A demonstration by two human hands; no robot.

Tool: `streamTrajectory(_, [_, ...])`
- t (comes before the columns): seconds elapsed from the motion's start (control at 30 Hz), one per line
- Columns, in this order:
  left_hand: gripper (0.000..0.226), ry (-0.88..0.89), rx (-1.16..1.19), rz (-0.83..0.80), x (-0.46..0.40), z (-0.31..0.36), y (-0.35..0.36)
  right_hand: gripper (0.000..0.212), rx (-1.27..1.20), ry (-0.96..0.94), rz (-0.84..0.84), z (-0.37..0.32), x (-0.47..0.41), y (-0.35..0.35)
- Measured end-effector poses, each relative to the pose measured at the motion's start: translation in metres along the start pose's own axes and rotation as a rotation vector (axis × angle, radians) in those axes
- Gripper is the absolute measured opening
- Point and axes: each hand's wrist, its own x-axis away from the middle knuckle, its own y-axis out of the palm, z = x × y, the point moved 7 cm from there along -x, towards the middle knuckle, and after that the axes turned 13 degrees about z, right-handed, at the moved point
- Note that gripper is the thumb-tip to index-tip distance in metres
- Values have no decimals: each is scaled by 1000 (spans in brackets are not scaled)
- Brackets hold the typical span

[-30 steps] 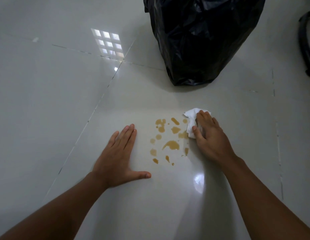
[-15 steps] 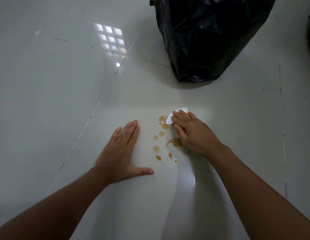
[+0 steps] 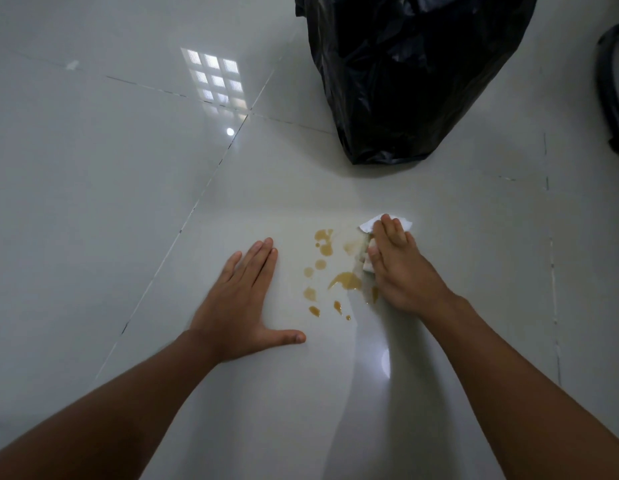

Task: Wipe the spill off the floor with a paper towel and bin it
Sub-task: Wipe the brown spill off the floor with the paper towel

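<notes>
Head view, right hand (image 3: pixel 401 268) pressing paper towel (image 3: pixel 370 224) beside spill (image 3: pixel 339 275), left hand (image 3: pixel 240 299) flat, empty.

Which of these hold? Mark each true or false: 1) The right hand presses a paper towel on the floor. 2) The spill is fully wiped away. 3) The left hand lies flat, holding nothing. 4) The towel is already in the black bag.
1) True: the right hand presses the paper towel on the floor.
2) False: brown drops of the spill remain.
3) True: the left hand lies flat, empty.
4) False: the towel is under the right hand; the black bag stands beyond.
</notes>
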Motion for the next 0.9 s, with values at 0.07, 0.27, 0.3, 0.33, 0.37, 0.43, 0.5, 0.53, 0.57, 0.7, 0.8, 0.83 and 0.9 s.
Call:
streamTrajectory(0.07, [138, 2, -2, -4, 1, 0, 0, 57, -8, -35, -41, -15, -3, 2])
streamTrajectory(0.27, [138, 1, -1, -7, -1, 0, 0, 55, 135, -134, 6, -12, 10, -5])
streamTrajectory(0.3, [138, 1, -5, -10, -1, 0, 0, 55, 130, -106, 10, -9, 7, -6])
streamTrajectory(0.33, [138, 0, -6, -9, 0, 0, 0, 57, 104, -77, -1, -9, 3, -5])
streamTrajectory(0.37, [138, 0, -4, -3, 0, 0, 0, 59, 64, -49, -22, -12, -1, -2])
streamTrajectory(0.43, [138, -3, 1, -3, 1, 0, 0, 67, -12, -2, -56, -23, -9, 4])
streamTrajectory(0.5, [138, -4, 2, -9, 2, 0, 0, 72, -47, 2, -49, -31, -16, 6])
streamTrajectory(0.53, [138, -5, 3, -5, 1, 0, 0, 72, -57, -14, -43, -36, -19, 4])
streamTrajectory(0.57, [138, -3, 5, -5, 1, 1, 0, 72, -63, -38, -48, -40, -21, 4])
streamTrajectory(0.7, [138, -8, 7, -7, 1, 1, 0, 65, -80, -227, -123, -60, -13, 6])
streamTrajectory(0.8, [138, -4, 8, -2, -1, 1, -2, 56, -91, -284, -103, -62, -9, 5])
streamTrajectory(0.83, [138, -5, 12, 3, -1, 2, -2, 55, -75, -290, -78, -60, -10, 4])
streamTrajectory(0.9, [139, -3, 15, 6, -1, 2, -2, 59, -64, -251, -66, -56, -16, 7])
